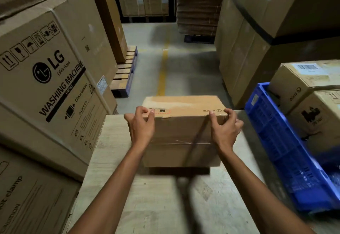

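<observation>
Head view, my left hand [141, 125] and right hand [225, 128] gripping the cardboard box's [182, 132] top corners, table [147, 197] beneath, blue crate [287, 141] at three o'clock.

Pale wood-grain table [156, 206] with one cardboard box [180, 132] at its far end; there's a dark shadow strip under the box's near bottom edge, so can't tell if it sits flat or is just off the surface. Beyond it, a grey concrete floor [184, 64] with a yellow line [162, 71] running down the aisle. On the floor: wooden pallet [125, 75] at left, dark pallet [199, 38] far back under stacked flat cardboard [198, 3], tall cartons [239, 59] at right. Blue plastic crate [287, 141] sits just beside the table's right edge, footing hidden.
</observation>
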Motion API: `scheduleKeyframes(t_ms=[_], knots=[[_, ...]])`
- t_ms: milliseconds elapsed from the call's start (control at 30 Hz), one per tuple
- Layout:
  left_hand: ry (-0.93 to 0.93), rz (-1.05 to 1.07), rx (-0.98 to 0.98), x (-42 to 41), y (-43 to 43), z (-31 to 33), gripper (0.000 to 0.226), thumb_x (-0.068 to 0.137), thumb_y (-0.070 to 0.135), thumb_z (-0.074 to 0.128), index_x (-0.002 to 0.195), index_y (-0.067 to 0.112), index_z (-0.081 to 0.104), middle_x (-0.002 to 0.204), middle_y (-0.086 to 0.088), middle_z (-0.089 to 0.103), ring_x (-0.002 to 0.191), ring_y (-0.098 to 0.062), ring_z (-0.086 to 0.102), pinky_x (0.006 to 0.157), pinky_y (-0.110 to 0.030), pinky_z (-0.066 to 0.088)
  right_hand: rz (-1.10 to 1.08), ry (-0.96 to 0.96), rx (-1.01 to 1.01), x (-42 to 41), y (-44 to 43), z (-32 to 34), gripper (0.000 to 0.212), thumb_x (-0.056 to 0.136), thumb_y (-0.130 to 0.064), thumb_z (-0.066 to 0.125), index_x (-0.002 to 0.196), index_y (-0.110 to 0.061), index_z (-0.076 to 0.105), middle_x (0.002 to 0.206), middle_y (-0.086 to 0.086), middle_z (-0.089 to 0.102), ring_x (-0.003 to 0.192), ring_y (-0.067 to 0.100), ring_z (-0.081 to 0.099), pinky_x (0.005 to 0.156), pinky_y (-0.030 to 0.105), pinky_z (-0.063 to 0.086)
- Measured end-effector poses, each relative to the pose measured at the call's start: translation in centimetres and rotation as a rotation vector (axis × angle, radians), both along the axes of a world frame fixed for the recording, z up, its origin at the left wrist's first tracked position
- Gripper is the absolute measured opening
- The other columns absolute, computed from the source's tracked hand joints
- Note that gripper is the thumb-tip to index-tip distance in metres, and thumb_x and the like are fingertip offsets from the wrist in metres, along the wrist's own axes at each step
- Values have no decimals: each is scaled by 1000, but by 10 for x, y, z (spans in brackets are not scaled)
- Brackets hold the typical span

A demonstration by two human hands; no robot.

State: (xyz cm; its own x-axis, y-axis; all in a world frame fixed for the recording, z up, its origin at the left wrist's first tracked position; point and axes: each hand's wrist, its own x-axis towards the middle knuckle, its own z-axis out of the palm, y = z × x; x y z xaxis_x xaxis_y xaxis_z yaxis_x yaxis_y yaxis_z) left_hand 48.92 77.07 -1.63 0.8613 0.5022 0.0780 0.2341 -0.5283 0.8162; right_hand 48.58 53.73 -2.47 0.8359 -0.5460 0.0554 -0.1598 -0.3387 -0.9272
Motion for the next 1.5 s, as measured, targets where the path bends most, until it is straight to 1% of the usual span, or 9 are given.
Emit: scheduleKeyframes(t_ms=[267,367,567,700,867,1000,1167,1300,1500], knots=[[-70,-19,77,-60,11,-46,21,90,24,68,103,15,54,113,-7,34,99,-28,53,90,-41,51,10,-9,-91,-48,7,-45,46,81,-39,78,109,-23,46,115,2,41,110,29,47,92,44,48],[-58,-70,261,-67,8,-47,17,90,20,67,104,12,60,124,-13,40,113,-31,45,92,-48,49,37,-9,-398,-53,15,-43,30,86,-34,69,109,-17,58,130,9,45,122,28,46,108,58,38],[-128,-352,577,-54,0,-43,24,90,20,60,109,10,69,136,-18,53,123,-35,52,99,-48,48,643,-288,-665,-41,57,-31,23,93,-23,60,110,-12,70,136,9,60,112,29,63,86,40,57],[-95,-398,681,-54,0,-42,41,93,33,40,114,13,69,125,-11,64,117,-30,58,98,-44,46,694,-369,-850,-37,75,-36,23,90,-24,60,101,-13,77,112,7,72,105,30,65,90,42,55],[-5,-465,767,-34,5,-23,21,96,29,50,110,18,61,114,-4,57,106,-23,50,89,-39,44,779,-152,-1019,-15,73,-18,31,92,-45,48,101,-23,67,104,2,61,95,25,56,76,39,46],[126,-558,705,-15,8,-21,47,103,30,38,149,22,40,162,-7,27,150,-24,21,122,-41,19,919,40,-1071,9,76,-8,67,88,-63,27,138,-25,51,146,13,46,137,32,41,106,47,36],[242,-570,725,-10,5,-17,51,106,34,32,156,26,26,167,-3,15,154,-22,9,124,-48,10,988,150,-1107,14,73,-11,89,83,-70,2,159,-28,22,168,9,15,155,27,11,122,47,13],[361,-484,793,-4,-17,-10,53,104,46,33,153,27,28,164,-8,20,152,-31,12,117,-65,15,1079,213,-1108,27,64,8,78,88,-65,15,159,-33,20,168,6,15,154,26,13,121,50,17],[220,-660,742,7,-51,-17,50,106,39,28,154,26,30,167,-3,15,154,-25,8,120,-60,12,883,367,-1119,33,11,2,86,90,-80,28,160,-32,14,170,3,2,156,24,3,121,59,11]])
